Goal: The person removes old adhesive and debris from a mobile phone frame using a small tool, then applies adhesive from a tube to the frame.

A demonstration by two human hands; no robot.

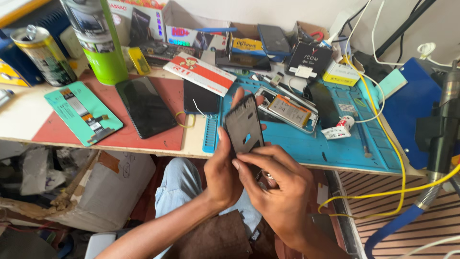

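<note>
My left hand (223, 170) and my right hand (278, 187) together hold a dark phone frame panel (244, 128) upright above the table's front edge. Left fingers wrap behind it, with the thumb along its left side. My right fingers press on its lower end. Just behind the panel, an opened phone with its yellow battery showing (287, 110) lies on the blue work mat (335, 144).
On the red mat (167, 139) lie a black phone screen (145, 106) and a teal phone back panel (84, 112). Cans (44, 55), boxes and parts crowd the back. A small glue bottle (341, 127) and a yellow cable (383, 129) are at the right. A cardboard box (103, 189) sits below the table.
</note>
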